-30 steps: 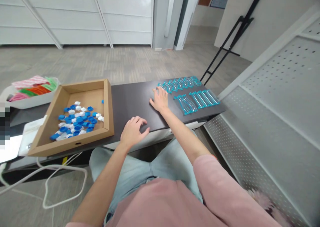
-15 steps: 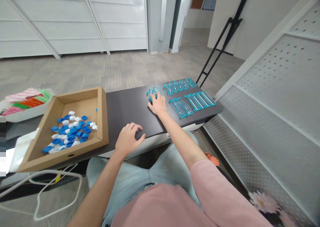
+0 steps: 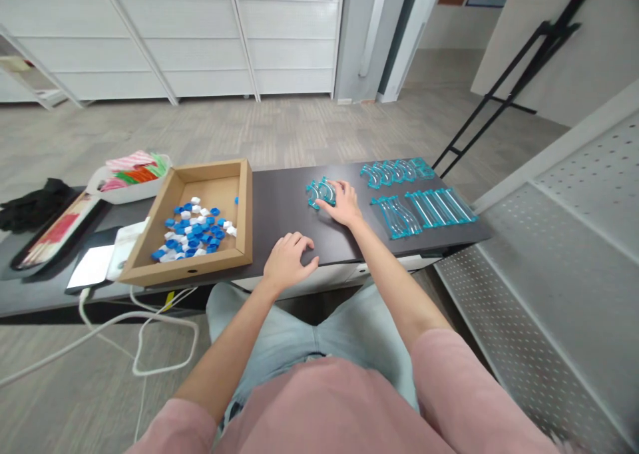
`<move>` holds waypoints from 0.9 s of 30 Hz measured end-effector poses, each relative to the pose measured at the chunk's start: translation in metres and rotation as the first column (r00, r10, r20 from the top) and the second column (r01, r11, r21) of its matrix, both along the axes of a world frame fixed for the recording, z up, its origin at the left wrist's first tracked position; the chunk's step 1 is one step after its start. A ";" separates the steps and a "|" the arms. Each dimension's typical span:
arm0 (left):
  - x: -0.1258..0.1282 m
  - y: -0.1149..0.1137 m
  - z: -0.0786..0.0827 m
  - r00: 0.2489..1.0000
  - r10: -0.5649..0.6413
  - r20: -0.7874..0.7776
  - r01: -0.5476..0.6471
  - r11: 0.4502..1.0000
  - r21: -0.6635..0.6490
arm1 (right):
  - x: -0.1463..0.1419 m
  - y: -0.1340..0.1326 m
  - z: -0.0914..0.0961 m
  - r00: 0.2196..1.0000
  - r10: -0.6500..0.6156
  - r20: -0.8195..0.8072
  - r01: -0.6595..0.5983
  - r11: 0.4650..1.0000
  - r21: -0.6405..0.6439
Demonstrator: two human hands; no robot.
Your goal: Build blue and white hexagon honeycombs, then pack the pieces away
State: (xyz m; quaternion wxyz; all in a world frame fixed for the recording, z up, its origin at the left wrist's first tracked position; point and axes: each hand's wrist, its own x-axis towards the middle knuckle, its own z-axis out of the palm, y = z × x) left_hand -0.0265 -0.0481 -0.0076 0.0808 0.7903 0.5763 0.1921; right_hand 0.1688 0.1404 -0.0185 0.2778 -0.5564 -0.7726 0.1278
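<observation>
On the dark table, my right hand [image 3: 343,203] rests at a small pair of curved clear pieces with teal edges [image 3: 321,192]. Its thumb and fingertips close about the nearer curved piece, partly hiding it. My left hand [image 3: 289,261] lies at the table's front edge, fingers loosely spread and holding nothing. To the right of my right hand is a row of curved teal-edged pieces [image 3: 397,172] at the back. Wavy clear pieces [image 3: 397,217] and straight clear pieces [image 3: 441,208] lie side by side in front of that row.
Left of my hands stands a cardboard box [image 3: 245,214] with blue and white small pieces [image 3: 197,231]. Beyond it are a white tub [image 3: 127,191] of colourful strips, a black tray [image 3: 57,234] and white cables [image 3: 164,317]. A perforated panel [image 3: 539,287] borders the right side.
The view has swung left, showing more of the table's left end. Relative to the table, the pair of curved pieces has shifted left along with my right hand. My left hand keeps its pose.
</observation>
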 end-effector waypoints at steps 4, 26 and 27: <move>0.000 0.000 0.001 1.000 0.004 0.014 -0.003 1.000 -0.012 | -0.018 0.026 0.012 0.969 -0.245 -0.037 0.228 0.940 -0.252; -0.002 0.000 0.002 0.997 -0.049 0.052 0.050 0.998 -0.025 | -0.057 0.039 0.045 0.986 0.067 -0.153 -0.136 0.854 -0.503; -0.002 0.000 0.002 0.997 -0.049 0.057 0.051 0.998 -0.021 | -0.057 0.039 0.048 0.983 0.067 -0.172 -0.148 0.847 -0.511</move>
